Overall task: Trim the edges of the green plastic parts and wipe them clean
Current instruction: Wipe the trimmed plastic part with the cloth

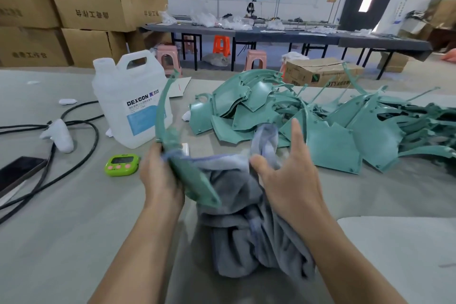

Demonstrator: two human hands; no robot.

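Note:
My left hand [161, 177] grips a green plastic part [172, 145] near its flat lower end, with a corner of the cloth caught under the fingers. The part's long curved arm rises toward the jug. A grey-blue cloth [244, 224] hangs bunched between my hands. My right hand [288, 175] has the cloth draped over its palm, thumb pressing into the fabric, index finger pointing up. A big pile of green parts [308, 126] lies on the table behind my right hand.
A white DEXCON jug [133, 103] stands behind the held part. A green timer [122, 161], a white controller [59, 134], black cables [74, 126] and a phone [19, 171] lie to the left. Cardboard boxes [81, 7] are stacked at the back left.

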